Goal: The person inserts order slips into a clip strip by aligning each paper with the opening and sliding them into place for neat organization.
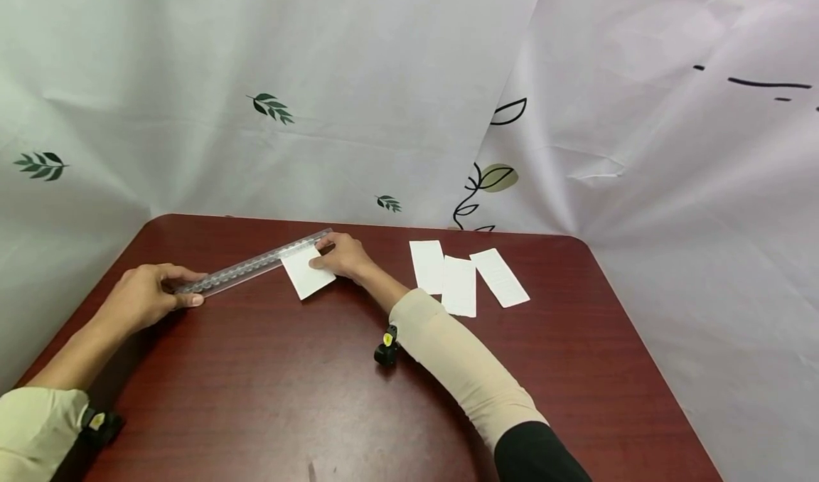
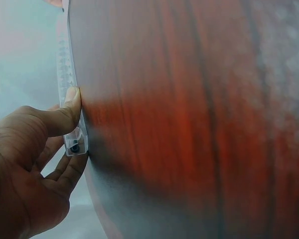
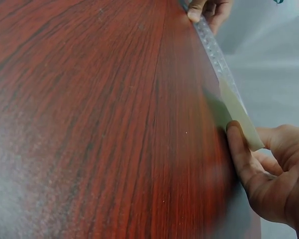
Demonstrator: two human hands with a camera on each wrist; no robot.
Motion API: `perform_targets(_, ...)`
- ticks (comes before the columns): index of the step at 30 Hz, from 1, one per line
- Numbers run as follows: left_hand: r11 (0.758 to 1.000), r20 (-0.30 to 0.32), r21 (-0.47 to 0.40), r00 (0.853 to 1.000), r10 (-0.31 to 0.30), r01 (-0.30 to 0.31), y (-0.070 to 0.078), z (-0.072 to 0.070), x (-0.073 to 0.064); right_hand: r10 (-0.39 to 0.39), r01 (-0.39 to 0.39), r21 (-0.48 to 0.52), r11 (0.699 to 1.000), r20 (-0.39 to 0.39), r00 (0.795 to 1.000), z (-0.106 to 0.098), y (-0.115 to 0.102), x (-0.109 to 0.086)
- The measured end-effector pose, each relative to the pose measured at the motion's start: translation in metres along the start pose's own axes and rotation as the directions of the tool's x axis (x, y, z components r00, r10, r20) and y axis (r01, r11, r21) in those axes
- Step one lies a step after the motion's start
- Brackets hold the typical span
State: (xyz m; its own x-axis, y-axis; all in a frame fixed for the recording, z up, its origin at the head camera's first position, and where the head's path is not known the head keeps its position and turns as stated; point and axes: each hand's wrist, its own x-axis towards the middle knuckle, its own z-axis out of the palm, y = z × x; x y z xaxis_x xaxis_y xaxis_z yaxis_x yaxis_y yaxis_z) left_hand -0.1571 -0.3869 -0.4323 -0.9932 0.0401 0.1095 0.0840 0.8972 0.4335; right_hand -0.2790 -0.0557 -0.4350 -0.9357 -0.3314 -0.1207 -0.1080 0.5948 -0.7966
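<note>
A long, clear plastic strip (image 1: 246,267) with a row of bumps along it slants above the far left of the table. My left hand (image 1: 142,298) pinches its near end between thumb and fingers. In the left wrist view, a small dark round spot shows inside that end of the strip (image 2: 75,145). At the other end, my right hand (image 1: 345,256) pinches a white paper card (image 1: 306,272) against the strip. The right wrist view shows this card (image 3: 238,112) edge-on along the strip, my thumb and fingers around its corner.
Three white paper cards lie right of my right hand: a left one (image 1: 426,265), a middle one (image 1: 459,286) and a tilted right one (image 1: 500,277). They rest on the dark red wooden table (image 1: 269,397). A pale, leaf-printed cloth (image 1: 384,98) hangs behind the table.
</note>
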Motion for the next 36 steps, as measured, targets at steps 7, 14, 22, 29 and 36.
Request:
perform_targets(7,1.0,0.003,-0.001,1.0,-0.001,0.001,0.002,-0.003,0.002,-0.015,0.014,0.03,0.999,0.013,1.0,-0.002,0.0,0.001)
perform_targets(14,1.0,0.009,-0.001,1.0,-0.006,0.006,0.001,-0.003,0.001,-0.009,0.008,0.029,1.0,0.017,1.0,0.0,-0.002,0.001)
perform_targets(22,1.0,0.013,-0.003,1.0,-0.017,0.017,0.0,-0.003,-0.001,-0.046,0.044,0.04,0.998,0.047,0.998,0.008,-0.005,-0.002)
perform_targets(29,1.0,0.016,-0.008,1.0,-0.02,0.02,0.002,-0.001,0.0,-0.071,0.069,0.033,0.997,0.072,0.995,0.016,-0.011,-0.005)
perform_targets(36,1.0,0.02,-0.007,1.0,-0.023,0.023,0.001,-0.001,0.001,-0.066,0.065,0.031,0.997,0.06,0.996,0.019,-0.013,-0.006)
